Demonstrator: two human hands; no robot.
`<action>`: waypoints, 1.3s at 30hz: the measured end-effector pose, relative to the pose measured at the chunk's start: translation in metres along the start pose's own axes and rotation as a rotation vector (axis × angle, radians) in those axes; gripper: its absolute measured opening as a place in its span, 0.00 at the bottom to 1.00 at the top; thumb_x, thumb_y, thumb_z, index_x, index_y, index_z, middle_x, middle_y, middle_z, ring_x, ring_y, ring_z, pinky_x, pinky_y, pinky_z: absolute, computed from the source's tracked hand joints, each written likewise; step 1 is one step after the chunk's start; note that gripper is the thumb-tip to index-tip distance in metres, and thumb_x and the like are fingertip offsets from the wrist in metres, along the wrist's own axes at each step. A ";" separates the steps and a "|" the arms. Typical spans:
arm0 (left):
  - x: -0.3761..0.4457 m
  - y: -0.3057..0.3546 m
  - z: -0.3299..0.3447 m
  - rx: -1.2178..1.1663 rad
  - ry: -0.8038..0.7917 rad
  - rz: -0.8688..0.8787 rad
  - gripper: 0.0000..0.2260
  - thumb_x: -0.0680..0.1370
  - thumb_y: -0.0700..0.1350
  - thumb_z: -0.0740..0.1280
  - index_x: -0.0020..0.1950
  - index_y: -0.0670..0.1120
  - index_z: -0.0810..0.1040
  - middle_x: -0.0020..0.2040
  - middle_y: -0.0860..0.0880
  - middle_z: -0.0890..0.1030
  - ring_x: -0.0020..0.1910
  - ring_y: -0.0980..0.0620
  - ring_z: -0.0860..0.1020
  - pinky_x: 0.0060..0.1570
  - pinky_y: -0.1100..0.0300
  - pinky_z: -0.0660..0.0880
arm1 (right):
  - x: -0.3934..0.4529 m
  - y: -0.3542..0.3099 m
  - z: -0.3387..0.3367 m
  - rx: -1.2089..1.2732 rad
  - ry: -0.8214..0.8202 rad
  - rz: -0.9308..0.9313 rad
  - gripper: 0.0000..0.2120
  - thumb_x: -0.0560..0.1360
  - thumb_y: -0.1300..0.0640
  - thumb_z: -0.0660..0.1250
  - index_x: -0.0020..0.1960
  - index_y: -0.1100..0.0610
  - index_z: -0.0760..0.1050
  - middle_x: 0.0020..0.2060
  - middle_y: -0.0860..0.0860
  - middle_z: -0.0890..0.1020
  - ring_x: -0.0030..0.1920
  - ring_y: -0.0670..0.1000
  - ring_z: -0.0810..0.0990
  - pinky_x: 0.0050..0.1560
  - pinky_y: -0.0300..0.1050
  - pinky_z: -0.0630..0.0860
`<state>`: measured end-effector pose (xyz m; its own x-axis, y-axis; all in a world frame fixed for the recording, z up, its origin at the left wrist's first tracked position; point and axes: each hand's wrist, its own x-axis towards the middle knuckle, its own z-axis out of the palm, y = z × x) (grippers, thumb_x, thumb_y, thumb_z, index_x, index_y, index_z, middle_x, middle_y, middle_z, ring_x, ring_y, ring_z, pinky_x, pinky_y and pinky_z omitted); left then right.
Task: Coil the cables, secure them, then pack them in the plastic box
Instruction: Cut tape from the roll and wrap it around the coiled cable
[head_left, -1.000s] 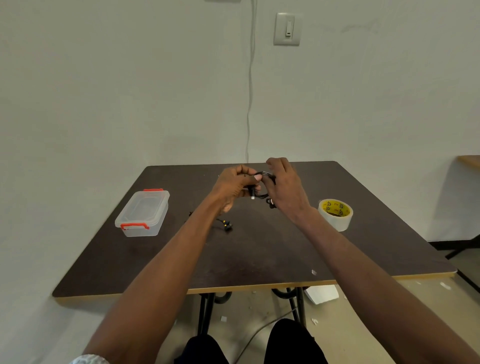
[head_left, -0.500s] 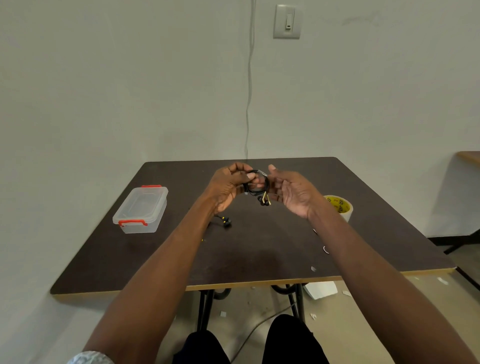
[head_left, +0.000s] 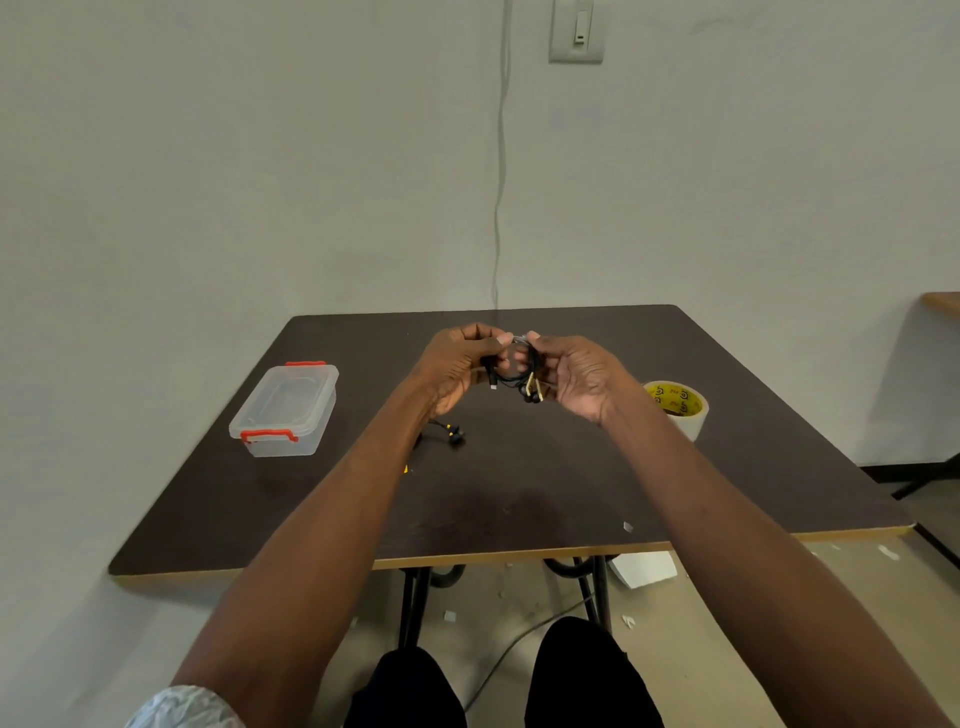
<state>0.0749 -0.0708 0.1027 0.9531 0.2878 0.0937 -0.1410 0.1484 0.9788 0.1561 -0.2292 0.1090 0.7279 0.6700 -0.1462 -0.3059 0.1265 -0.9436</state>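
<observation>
Dark table, pale wall: coiled earphone cable held up, unsecured.
Left hand and right hand pinch it; second cable and shut plastic box wait.

We see a dark brown tabletop with a pale tan edge. The plastic box is clear with red-orange clasps. The coiled cable is black with yellow accents, as is the earphone cable lying below it. The tape roll is whitish with a yellow core printed in black. The wall is pale grey-green.
</observation>
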 end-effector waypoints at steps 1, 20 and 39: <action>0.001 -0.002 0.000 0.004 0.007 -0.004 0.02 0.75 0.38 0.71 0.45 0.41 0.79 0.39 0.44 0.80 0.37 0.49 0.78 0.43 0.54 0.78 | 0.001 0.000 0.000 0.002 0.013 0.010 0.06 0.75 0.59 0.70 0.48 0.63 0.80 0.35 0.53 0.85 0.36 0.49 0.82 0.38 0.41 0.75; 0.005 -0.018 0.002 -0.040 0.317 -0.094 0.05 0.73 0.37 0.73 0.40 0.39 0.78 0.31 0.44 0.79 0.28 0.50 0.78 0.40 0.51 0.81 | 0.015 0.022 0.013 -0.283 0.187 -0.240 0.02 0.73 0.64 0.72 0.43 0.62 0.81 0.32 0.55 0.81 0.29 0.48 0.80 0.29 0.40 0.73; 0.057 -0.101 0.027 0.482 0.602 -0.322 0.03 0.68 0.39 0.74 0.38 0.41 0.82 0.40 0.43 0.84 0.34 0.47 0.83 0.35 0.50 0.82 | 0.080 0.071 -0.038 -1.041 0.514 -0.123 0.06 0.73 0.59 0.69 0.39 0.57 0.83 0.38 0.54 0.85 0.42 0.54 0.83 0.45 0.50 0.80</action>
<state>0.1502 -0.0950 0.0142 0.6020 0.7772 -0.1833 0.3741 -0.0716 0.9246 0.2159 -0.1944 0.0195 0.9533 0.2897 0.0853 0.2615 -0.6509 -0.7127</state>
